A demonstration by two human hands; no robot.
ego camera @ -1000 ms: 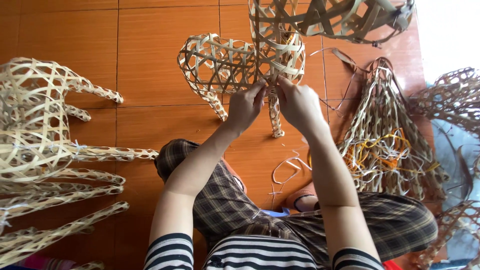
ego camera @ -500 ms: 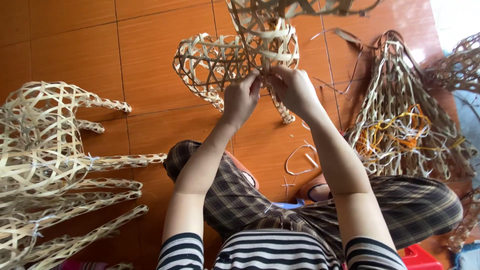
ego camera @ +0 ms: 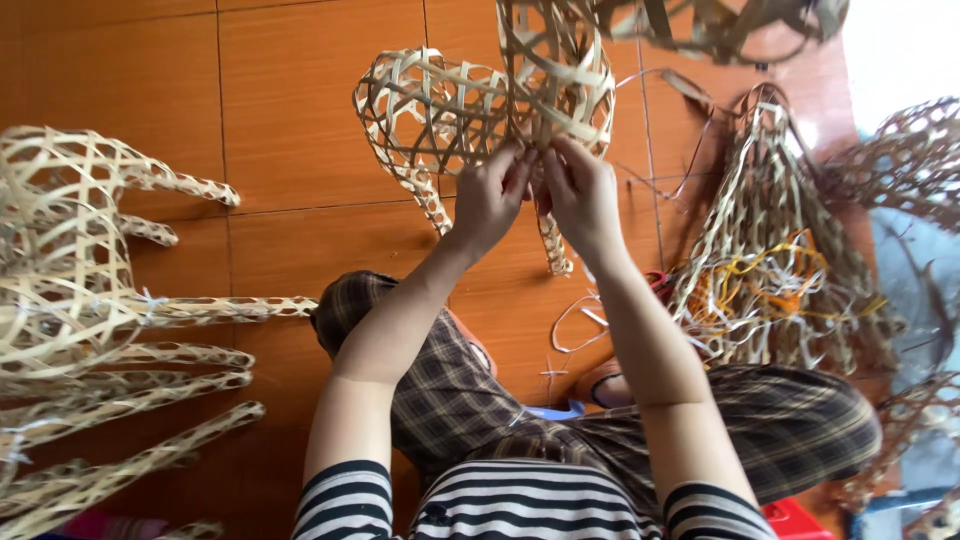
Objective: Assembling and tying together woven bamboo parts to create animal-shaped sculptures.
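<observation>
I hold an open-weave bamboo figure [ego camera: 450, 110] up in front of me, pale strips forming a hollow body with thin legs hanging down. My left hand [ego camera: 492, 195] pinches the weave at its lower middle. My right hand [ego camera: 580, 190] grips the strips right beside it, fingers closed on the same spot. Both forearms reach up from my lap, over plaid trousers and a striped top.
Several finished woven bamboo figures [ego camera: 80, 300] lie piled at the left on the orange tiled floor [ego camera: 290, 130]. A bundle of bamboo strips with yellow cord [ego camera: 780, 270] lies at the right, loose strips [ego camera: 575, 325] near my knee, more weaving [ego camera: 720, 25] above.
The view has shifted and drawn closer. My hands stay together on the woven figure, working at the same spot; the figure sits slightly lower and more central.
</observation>
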